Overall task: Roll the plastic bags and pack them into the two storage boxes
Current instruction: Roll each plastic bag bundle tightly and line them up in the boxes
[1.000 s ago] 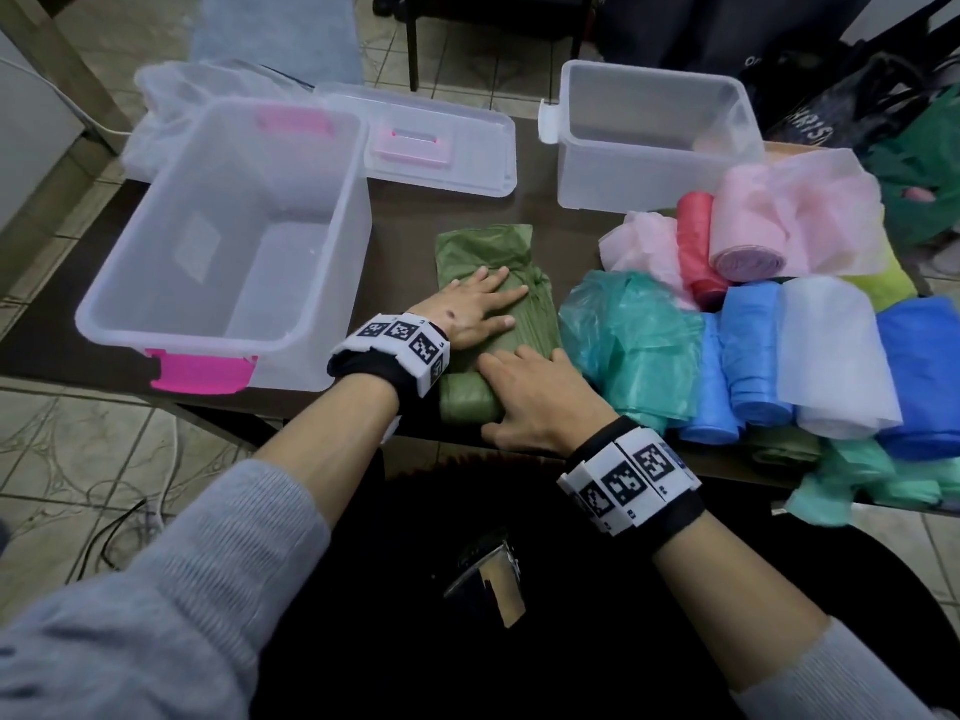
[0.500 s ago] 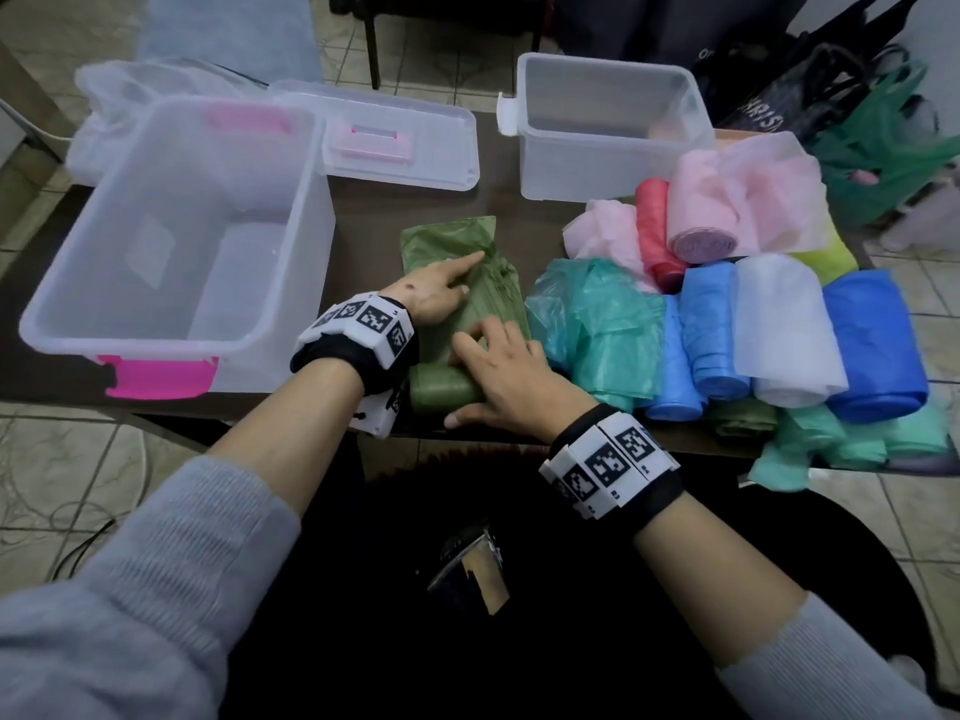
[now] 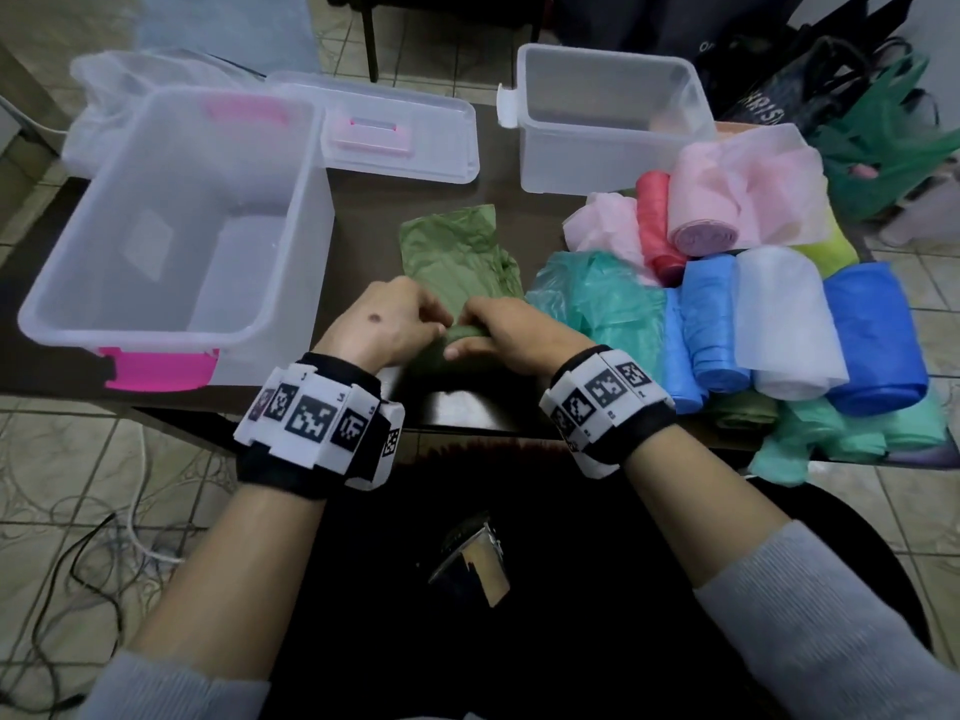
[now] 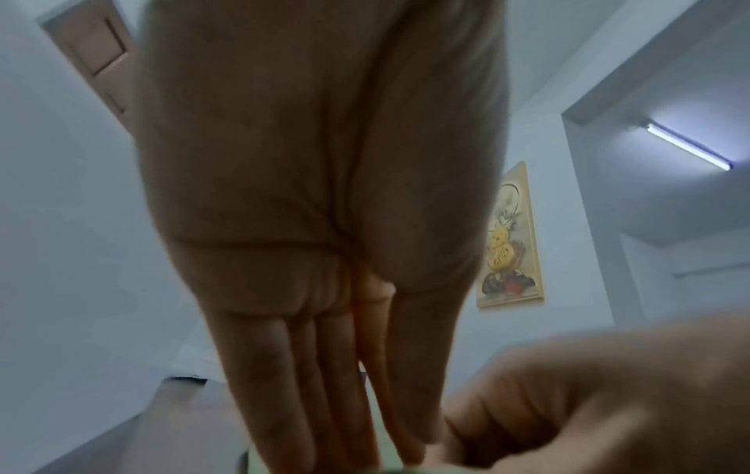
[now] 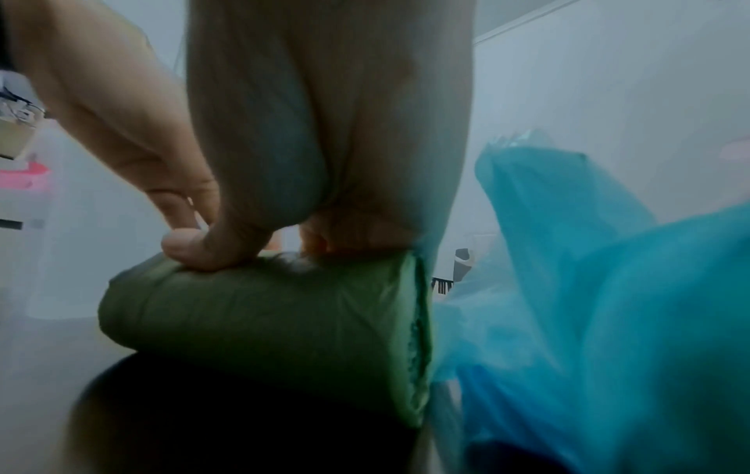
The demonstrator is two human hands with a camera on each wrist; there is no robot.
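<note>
Centre frame, left hand [image 3: 387, 324] and right hand [image 3: 511, 332] side by side, fingers curled, gripping the half-rolled green plastic bag [image 3: 460, 259], between large storage box [image 3: 171, 226] and coloured rolls [image 3: 779, 314]

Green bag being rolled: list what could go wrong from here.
1. The green bag is only partly rolled; its flat tail lies wrinkled, so the roll may come out loose or lopsided.
2. The teal bag lies loose right beside the right hand and could get caught in the roll.
3. If the left hand or right hand eases off, the slippery roll could spring open before reaching the large box.
</note>
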